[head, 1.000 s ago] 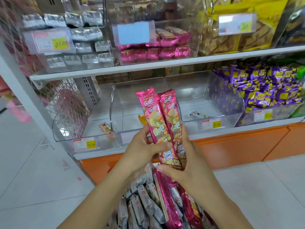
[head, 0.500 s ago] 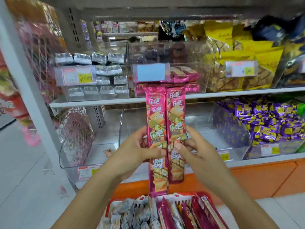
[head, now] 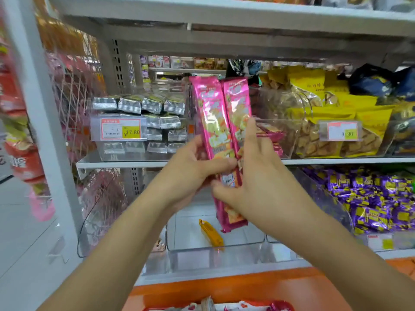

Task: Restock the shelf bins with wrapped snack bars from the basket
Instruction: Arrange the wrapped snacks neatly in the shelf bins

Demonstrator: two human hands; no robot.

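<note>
I am holding two pink snack bars [head: 211, 108] upright just before the clear middle bin [head: 289, 122], left grip [head: 190, 167] curled round one, right grip [head: 258, 182] pinching the other. Slick wrappers risk sliding apart if I am lifting hastily. Silver packets [head: 139, 106] are sitting left of that bin, yellow bags [head: 336, 113] right; its front wall is likely blocking entry.

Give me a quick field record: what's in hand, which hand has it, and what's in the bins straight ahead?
held item: two long pink foil-wrapped snack bars, upright, side by side
left hand: grips the bars, thumb across their front
right hand: pinches their lower part
bin behind bars: clear plastic bin on the middle shelf, holding short pink packets
bin below: lower clear plastic bin, holding one orange wrapped packet
</note>
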